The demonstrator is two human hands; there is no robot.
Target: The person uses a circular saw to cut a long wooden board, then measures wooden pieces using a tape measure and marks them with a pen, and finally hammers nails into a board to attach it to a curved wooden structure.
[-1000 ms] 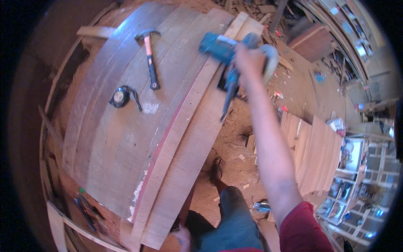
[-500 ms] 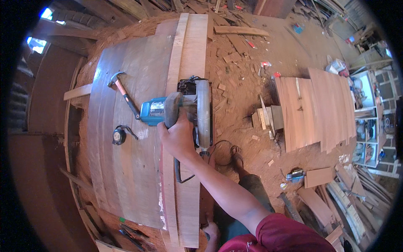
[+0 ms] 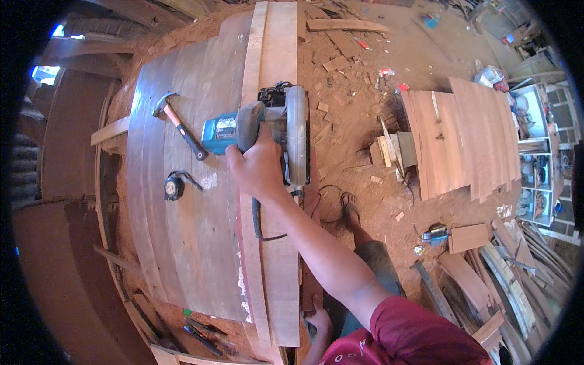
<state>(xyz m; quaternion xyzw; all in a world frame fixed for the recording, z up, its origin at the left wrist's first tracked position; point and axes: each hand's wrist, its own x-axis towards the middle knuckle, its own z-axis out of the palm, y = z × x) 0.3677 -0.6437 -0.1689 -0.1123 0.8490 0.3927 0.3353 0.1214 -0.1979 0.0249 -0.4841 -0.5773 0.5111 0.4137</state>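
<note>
My right hand (image 3: 258, 164) is wrapped round the rear handle of a teal and black circular saw (image 3: 240, 125), which lies across a pale wooden strip (image 3: 254, 91) on a long board (image 3: 283, 261). The saw's round grey guard is at the board's right edge; the blade is hidden. My left hand (image 3: 317, 319) is low beside the near part of that edge, one digit pointing forward, most fingers hidden. Left of the saw, a claw hammer (image 3: 176, 125) and a tape measure (image 3: 174, 186) lie on the wide plank surface (image 3: 194, 243).
Wood offcuts (image 3: 334, 64) and sawdust cover the floor to the right. Beyond are stacked planks (image 3: 447, 146), a teal power tool (image 3: 435, 234), a lumber pile (image 3: 486, 286) and a white shelf (image 3: 535, 164). The saw's cord (image 3: 271, 238) loops behind it. Dark hand tools (image 3: 204, 337) lie at the near left.
The saw has slid a little farther forward along the board with my right hand on it. The whole view has shifted slightly. My left hand stays low at the board's side.
</note>
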